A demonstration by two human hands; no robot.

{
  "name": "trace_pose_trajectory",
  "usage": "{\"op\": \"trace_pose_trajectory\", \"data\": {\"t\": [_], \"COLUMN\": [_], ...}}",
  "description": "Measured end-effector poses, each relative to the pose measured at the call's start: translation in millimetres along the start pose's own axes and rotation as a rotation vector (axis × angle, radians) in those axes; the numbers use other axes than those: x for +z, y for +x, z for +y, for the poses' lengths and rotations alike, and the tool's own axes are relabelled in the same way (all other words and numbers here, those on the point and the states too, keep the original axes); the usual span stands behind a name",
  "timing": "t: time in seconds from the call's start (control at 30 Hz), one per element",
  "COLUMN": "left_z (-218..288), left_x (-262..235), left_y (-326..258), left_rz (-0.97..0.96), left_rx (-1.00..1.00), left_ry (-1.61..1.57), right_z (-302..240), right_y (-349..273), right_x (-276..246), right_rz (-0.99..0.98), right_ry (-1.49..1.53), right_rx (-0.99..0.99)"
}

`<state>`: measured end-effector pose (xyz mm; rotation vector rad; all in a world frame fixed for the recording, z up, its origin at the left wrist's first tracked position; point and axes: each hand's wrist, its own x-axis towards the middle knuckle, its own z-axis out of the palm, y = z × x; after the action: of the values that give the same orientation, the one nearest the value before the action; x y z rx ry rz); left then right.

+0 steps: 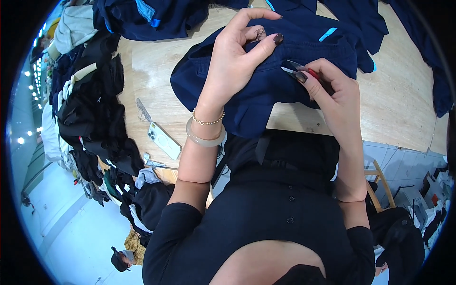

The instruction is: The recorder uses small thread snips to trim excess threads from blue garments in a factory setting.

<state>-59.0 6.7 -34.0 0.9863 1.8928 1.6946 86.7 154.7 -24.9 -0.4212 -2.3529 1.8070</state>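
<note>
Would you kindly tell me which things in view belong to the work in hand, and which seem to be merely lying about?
In hand:
navy garment, with the left hand over it
red-handled snips, in the right hand
wooden table, under the garment

Apparently lying about:
pale phone
heaped dark clothes, at left

A pale phone (164, 141) lies on the counter (403, 95), left of centre; a heap of dark clothes (90, 118) fills the left side; a capped person (135, 247) shows lower left; a wooden frame (384, 183) stands lower right.
</note>
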Motion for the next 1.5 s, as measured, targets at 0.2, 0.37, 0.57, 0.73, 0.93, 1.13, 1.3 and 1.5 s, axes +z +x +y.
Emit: {"op": "trace_pose_trajectory", "data": {"t": [0.2,0.37,0.57,0.73,0.93,1.13,1.3,1.5], "left_z": [4.2,5.4,5.8,3.6,4.6,-0.7,1.8,8.5], "left_x": [1.8,7.9,7.8,7.5,6.2,5.8,3.7,4.5], "left_y": [0.6,0.8,0.0,1.3,2.3,1.3,1.3,1.4], "left_rz": [0.032,0.108,0.116,0.115,0.116,0.137,0.121,0.173], "left_rx": [0.058,0.062,0.061,0.061,0.018,0.025,-0.101,-0.186], "left_ry": [0.021,0.013,0.049,0.009,-0.08,-0.074,-0.092,-0.175], "right_z": [-4.1,-12.0,-10.2,-11.4,4.6,8.8,4.2,-4.7], "right_y": [2.7,2.2,2.8,3.4,6.0,5.9,7.9,4.2], "right_x": [5.0,7.6,11.7,13.3,18.8,9.1,5.4,1.8], "right_rz": [0.025,0.006,0.038,0.046,0.149,0.167,0.141,0.222], "right_ry": [-0.018,-0.059,-0.1,-0.021,-0.019,-0.051,-0.117,-0.124], "right_rx": [-0.053,-0.029,-0.028,-0.013,-0.277,-0.2,-0.306,-0.367]}}
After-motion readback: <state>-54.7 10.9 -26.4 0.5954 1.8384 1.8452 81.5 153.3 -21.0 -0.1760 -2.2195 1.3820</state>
